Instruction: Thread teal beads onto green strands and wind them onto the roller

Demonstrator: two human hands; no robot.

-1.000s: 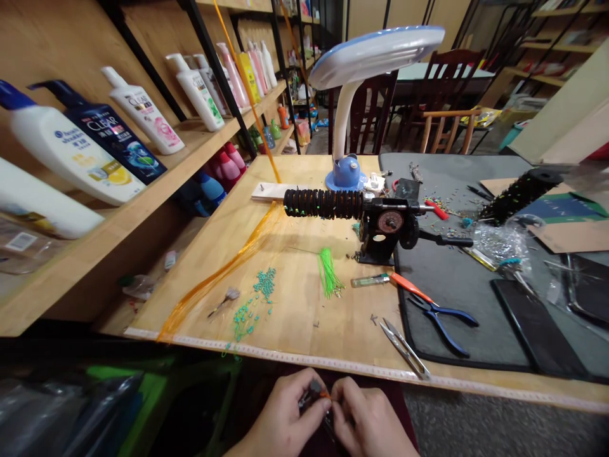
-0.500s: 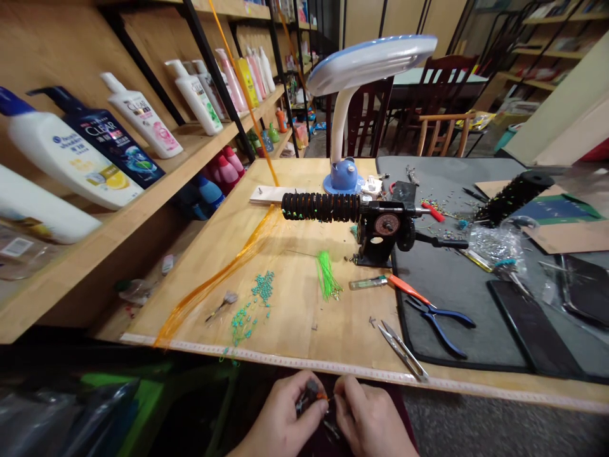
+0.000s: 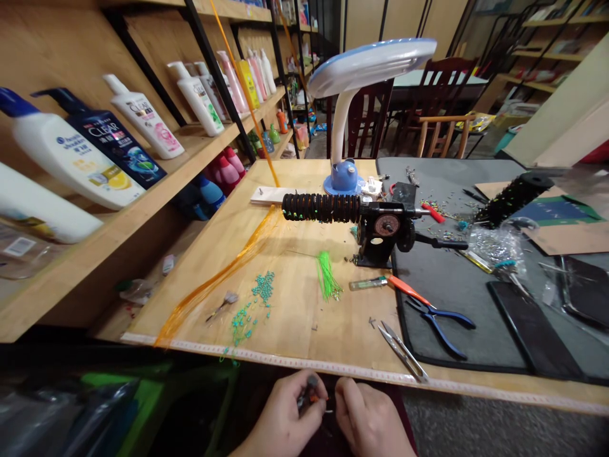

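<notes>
Below the table's front edge, my left hand (image 3: pixel 291 416) is closed around a small dark piece with an orange part (image 3: pixel 313 397); its kind is too small to tell. Close beside it on the right, my right hand (image 3: pixel 368 412) has its fingers pinched together, and what they hold, if anything, is hidden. Beyond my hands on the tabletop lie a bundle of bright green strands (image 3: pixel 327 277), turquoise beads (image 3: pixel 263 286) and thread snips (image 3: pixel 404 352). Orange threads (image 3: pixel 223 263) run from the black ringed roller (image 3: pixel 321 207) of a hand-cranked device (image 3: pixel 380 228).
Blue-handled pliers (image 3: pixel 442 324) and an orange cutter (image 3: pixel 409 289) lie by the grey mat (image 3: pixel 457 273). A desk lamp (image 3: pixel 342 178) stands behind the device. Shelves with pump bottles (image 3: pixel 143 117) rise at left. A measuring tape (image 3: pixel 285 363) runs along the table's front edge.
My right hand has moved slightly right, so the gap between the hands is a little wider. My left hand keeps its hold on the small dark piece.
</notes>
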